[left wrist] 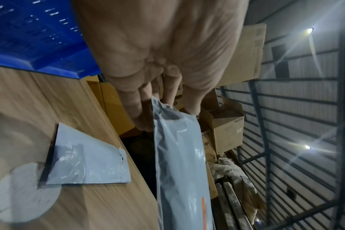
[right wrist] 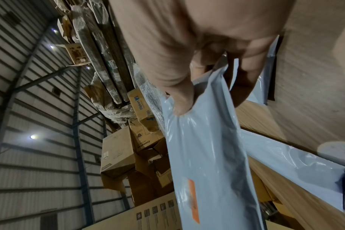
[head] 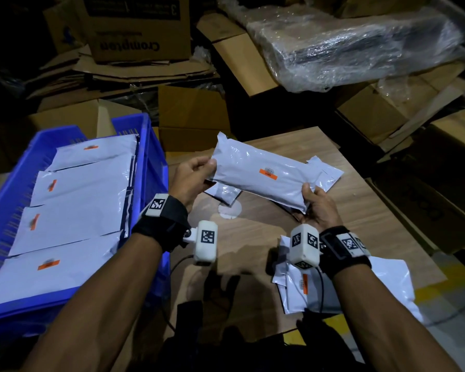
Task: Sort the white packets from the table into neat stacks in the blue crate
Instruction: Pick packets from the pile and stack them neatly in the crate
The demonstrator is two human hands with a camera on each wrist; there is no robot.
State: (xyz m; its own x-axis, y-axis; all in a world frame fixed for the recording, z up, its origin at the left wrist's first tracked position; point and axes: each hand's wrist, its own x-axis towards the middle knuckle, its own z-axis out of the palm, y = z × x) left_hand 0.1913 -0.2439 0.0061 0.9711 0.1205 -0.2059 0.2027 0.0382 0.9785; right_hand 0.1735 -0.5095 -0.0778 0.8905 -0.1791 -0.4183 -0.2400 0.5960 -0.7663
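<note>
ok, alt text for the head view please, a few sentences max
Both hands, left hand and right hand, hold one white packet by its ends above a wooden table. A blue crate at left holds overlapping rows of packets; more lie on the table. Cardboard boxes are piled behind.
</note>
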